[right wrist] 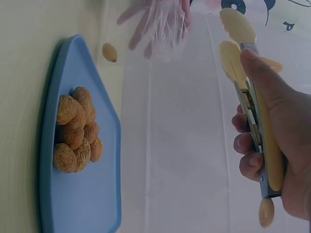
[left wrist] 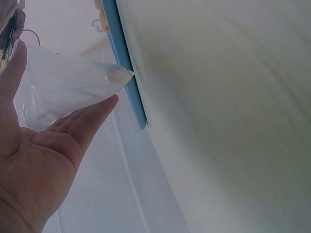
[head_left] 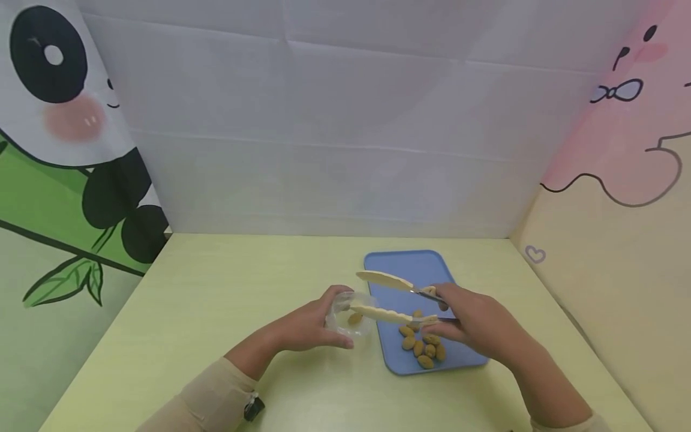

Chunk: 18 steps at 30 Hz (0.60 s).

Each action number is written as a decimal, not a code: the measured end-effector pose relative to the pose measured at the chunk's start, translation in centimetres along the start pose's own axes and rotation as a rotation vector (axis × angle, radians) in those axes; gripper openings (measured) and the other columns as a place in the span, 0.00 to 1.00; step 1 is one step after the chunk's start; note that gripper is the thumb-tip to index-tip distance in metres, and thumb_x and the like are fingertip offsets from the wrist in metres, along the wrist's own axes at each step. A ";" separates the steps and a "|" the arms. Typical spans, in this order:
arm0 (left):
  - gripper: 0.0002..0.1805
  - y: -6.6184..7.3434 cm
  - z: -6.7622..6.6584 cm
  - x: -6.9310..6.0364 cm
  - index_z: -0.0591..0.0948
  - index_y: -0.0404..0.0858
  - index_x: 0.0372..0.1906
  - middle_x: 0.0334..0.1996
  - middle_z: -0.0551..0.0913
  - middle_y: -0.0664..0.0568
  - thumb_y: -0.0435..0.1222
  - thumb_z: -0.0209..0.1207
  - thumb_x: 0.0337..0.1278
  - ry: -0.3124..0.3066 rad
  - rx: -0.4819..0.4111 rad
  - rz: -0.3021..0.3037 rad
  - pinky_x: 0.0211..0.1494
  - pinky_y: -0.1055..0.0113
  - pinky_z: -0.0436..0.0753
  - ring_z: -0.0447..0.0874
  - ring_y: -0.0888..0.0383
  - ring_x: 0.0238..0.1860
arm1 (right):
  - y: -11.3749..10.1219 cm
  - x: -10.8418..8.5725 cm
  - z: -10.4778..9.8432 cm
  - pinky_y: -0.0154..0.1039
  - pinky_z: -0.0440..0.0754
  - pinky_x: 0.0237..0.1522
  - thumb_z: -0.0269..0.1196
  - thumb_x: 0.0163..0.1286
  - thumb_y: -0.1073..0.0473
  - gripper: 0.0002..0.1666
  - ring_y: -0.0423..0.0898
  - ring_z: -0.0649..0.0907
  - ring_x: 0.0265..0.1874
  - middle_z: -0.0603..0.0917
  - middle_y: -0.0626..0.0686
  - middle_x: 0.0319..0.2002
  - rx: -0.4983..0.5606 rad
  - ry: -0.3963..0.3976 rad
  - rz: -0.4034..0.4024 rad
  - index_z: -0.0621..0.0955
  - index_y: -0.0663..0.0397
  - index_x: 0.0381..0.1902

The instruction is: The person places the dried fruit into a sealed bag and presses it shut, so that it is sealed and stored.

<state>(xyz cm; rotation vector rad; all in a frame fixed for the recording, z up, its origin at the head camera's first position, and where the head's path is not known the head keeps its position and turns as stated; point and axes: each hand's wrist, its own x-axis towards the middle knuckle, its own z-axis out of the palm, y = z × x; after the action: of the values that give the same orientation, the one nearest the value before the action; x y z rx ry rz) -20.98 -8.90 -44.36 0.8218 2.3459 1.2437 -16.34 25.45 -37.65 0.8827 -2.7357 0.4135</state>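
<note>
My left hand (head_left: pixel 318 321) holds a clear plastic bag (left wrist: pixel 63 90) upright, thumb and fingers spread around its mouth. One brown oval piece (head_left: pixel 354 319), a nut or dried fruit, shows low inside the bag. My right hand (head_left: pixel 477 321) grips a pair of tongs (right wrist: pixel 260 121) with cream-coloured scalloped tips and metal arms. The tongs' tips stand apart over the bag's mouth, with nothing visible between them. On the blue tray (head_left: pixel 407 273) below the right hand lie several wrinkled brown pieces (right wrist: pixel 73 133) of the same kind, heaped at the near side.
The pale yellow table (head_left: pixel 259 276) carries the tray right of centre. A white sheet (head_left: pixel 324 120) closes off the back. Printed cartoon panels (head_left: pixel 610 210) stand along the left and right sides.
</note>
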 end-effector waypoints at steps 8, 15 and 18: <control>0.50 0.1 -0.2 0.0 0.54 0.59 0.69 0.60 0.74 0.44 0.56 0.72 0.45 0.018 0.034 0.024 0.49 0.58 0.76 0.78 0.53 0.50 | 1.0 -0.7 -1.6 0.29 0.65 0.20 0.70 0.56 0.37 0.27 0.29 0.65 0.18 0.67 0.35 0.25 -0.005 0.063 0.037 0.71 0.41 0.42; 0.51 0.5 -0.3 -0.2 0.54 0.58 0.70 0.62 0.73 0.43 0.56 0.72 0.44 0.021 0.036 0.012 0.51 0.56 0.75 0.76 0.47 0.55 | 2.3 -1.6 -2.9 0.29 0.64 0.19 0.73 0.54 0.41 0.30 0.30 0.63 0.17 0.65 0.37 0.23 -0.039 0.088 0.074 0.71 0.42 0.47; 0.51 0.5 -0.2 -0.2 0.54 0.58 0.70 0.62 0.72 0.43 0.56 0.72 0.45 0.022 0.037 0.004 0.51 0.56 0.76 0.76 0.47 0.54 | 3.1 -2.1 -3.1 0.30 0.64 0.18 0.74 0.54 0.42 0.30 0.30 0.64 0.16 0.66 0.37 0.21 -0.030 0.091 0.089 0.71 0.44 0.48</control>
<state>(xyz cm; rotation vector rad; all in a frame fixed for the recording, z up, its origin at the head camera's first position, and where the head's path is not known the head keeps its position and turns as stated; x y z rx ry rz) -20.77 -8.97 -43.83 0.8293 2.3925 1.2195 -16.13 29.99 -35.97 0.7188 -2.6972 0.4174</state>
